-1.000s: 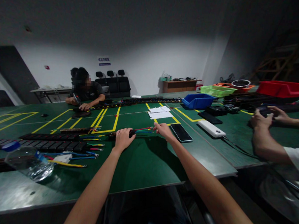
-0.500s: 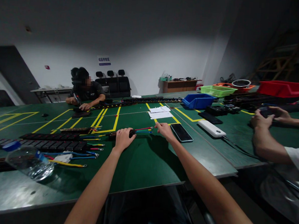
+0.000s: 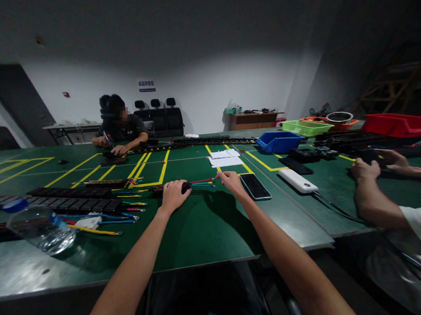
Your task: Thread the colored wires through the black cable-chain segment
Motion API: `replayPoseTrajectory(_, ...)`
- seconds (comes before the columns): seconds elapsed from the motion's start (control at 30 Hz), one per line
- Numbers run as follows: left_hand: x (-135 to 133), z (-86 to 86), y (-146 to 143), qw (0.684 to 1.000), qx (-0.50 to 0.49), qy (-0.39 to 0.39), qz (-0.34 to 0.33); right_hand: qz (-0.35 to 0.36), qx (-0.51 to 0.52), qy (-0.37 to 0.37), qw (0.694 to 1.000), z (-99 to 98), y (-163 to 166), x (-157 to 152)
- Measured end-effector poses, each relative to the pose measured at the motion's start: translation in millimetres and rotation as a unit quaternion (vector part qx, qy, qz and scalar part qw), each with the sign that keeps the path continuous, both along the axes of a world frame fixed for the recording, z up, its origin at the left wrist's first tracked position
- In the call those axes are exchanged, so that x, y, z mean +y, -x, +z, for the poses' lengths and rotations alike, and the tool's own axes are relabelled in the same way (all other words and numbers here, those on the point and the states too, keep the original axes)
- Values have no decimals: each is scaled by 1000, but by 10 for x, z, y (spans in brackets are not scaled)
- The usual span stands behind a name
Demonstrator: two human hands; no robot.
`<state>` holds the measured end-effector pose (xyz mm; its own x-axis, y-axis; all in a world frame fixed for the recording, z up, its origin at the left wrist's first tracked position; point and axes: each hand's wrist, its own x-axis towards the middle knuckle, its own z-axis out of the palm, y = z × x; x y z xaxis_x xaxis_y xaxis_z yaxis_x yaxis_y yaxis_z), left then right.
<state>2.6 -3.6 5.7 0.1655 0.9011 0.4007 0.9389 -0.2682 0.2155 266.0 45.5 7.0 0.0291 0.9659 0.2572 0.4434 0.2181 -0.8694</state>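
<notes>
My left hand (image 3: pixel 173 194) lies curled over the end of a long black bar (image 3: pixel 158 189) on the green table (image 3: pixel 206 228), gripping it. Red, blue and yellow wires (image 3: pixel 202 181) stick out of the bar to the right. My right hand (image 3: pixel 231 181) reaches to the ends of those wires, its fingers pinched at their tips. A black phone (image 3: pixel 255 186) lies just right of that hand.
Black bars with coloured wires (image 3: pixel 68 202) and a tipped water bottle (image 3: pixel 38 227) lie at left. A white power bank (image 3: pixel 297 180), papers (image 3: pixel 225 158) and blue (image 3: pixel 278 141), green and red bins stand beyond. A co-worker's hands (image 3: pixel 366 169) work at right; another person sits across.
My hands have hardly moved. The co-worker's hands at the right have shifted slightly on their own piece.
</notes>
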Motion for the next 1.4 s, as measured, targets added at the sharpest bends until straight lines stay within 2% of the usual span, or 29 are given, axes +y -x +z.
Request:
replayPoseTrajectory(0.13,0,-1,-1,1000,3,-6,4,-14,-112,15,993,-24,10,5)
replayPoseTrajectory(0.27,8,-14,4,1000,-1,-6,0,23,-183,64,981,-30,36,-31)
replayPoseTrajectory(0.4,13,-24,7,1000,-4,-4,1,26,-181,67,981,-28,32,-26)
replayPoseTrajectory(0.53,18,-29,11,1000,-12,-2,-5,-22,-145,2,989,-19,8,17)
replayPoseTrajectory(0.6,20,-31,13,1000,-14,-3,-7,-17,-132,-20,991,-28,3,35)
replayPoseTrajectory(0.83,13,-23,7,1000,-5,-5,-1,57,-174,56,981,-76,24,6)
replayPoseTrajectory(1.0,7,-6,3,1000,-1,-4,-2,-15,-167,-33,985,23,40,-57)
replayPoseTrajectory(1.07,4,-2,1,1000,2,-8,-2,-9,-174,-26,984,50,50,-83)
replayPoseTrajectory(1.23,0,0,-2,1000,0,-4,-1,41,-232,47,971,45,69,-135)
replayPoseTrajectory(1.4,4,-11,4,1000,-3,-7,-4,-13,-205,3,979,79,49,-128)
